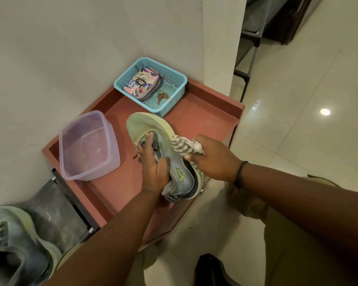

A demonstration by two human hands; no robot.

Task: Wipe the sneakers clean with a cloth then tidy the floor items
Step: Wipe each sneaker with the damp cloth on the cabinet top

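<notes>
I have the grey sneaker [174, 162] tilted on its side over the red desk [205, 112], my left hand [153, 170] with fingers curled round its upper, my right hand [213, 159] bunching the striped cloth [182, 145] against the sole edge. My grip is near the tongue, so a hard wipe could twist the shoe loose into the clear tub [87, 145] just beside it. The yellow-green heel logo is unreadable; the second sneaker [15, 240] waits on the lower left.

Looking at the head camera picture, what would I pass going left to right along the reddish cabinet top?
Clear plastic tub → left hand gripping the sneaker → striped cloth → right hand.
</notes>
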